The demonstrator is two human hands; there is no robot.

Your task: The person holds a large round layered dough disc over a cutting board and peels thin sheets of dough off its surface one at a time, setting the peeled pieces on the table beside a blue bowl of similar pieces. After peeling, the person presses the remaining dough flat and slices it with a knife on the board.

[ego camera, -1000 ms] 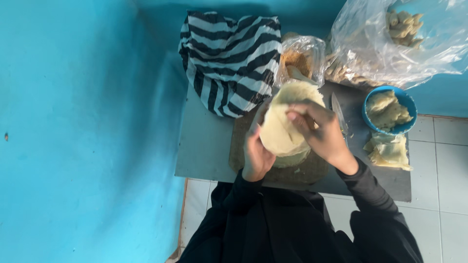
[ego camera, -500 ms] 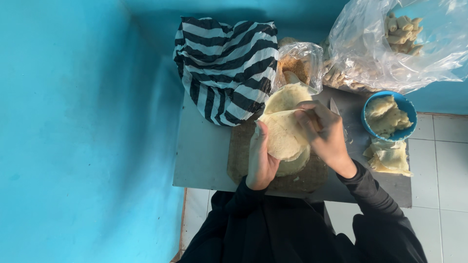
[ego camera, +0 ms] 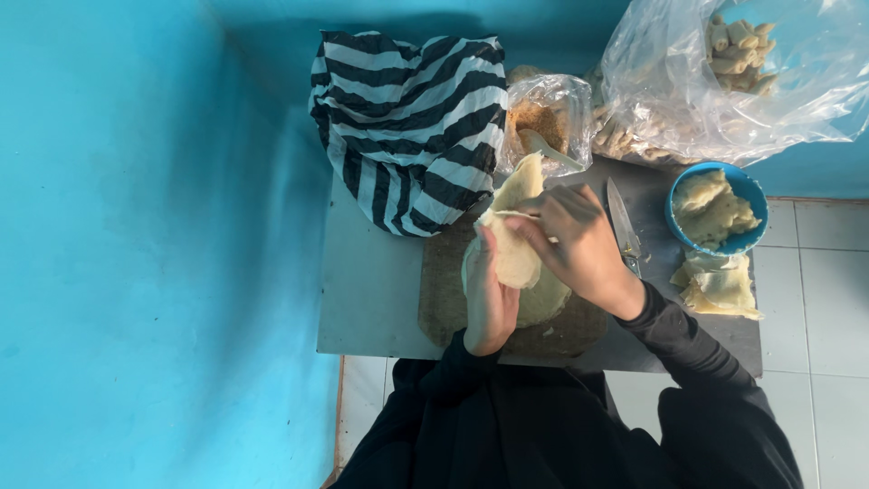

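Both hands work a thin, pale round wrapper sheet (ego camera: 516, 231) above a stack of the same sheets (ego camera: 548, 303) on a round wooden board (ego camera: 444, 299). My left hand (ego camera: 489, 299) supports the sheet from below at its left edge. My right hand (ego camera: 575, 244) pinches the sheet's top right side, lifting it so that it stands nearly on edge and partly folded. Dark sleeves cover both arms.
A grey table (ego camera: 371, 290) stands against a blue wall. On it are a black-and-white striped bag (ego camera: 407, 127), a clear bag with brown filling and a spoon (ego camera: 543, 122), a knife (ego camera: 623, 222), a blue bowl (ego camera: 756, 195), loose pale scraps (ego camera: 720, 285) and a big clear bag of rolls (ego camera: 724, 81).
The sheet lay flat over the stack a second ago. It has been peeled up and turned on edge, with my right hand moving up and to the left.
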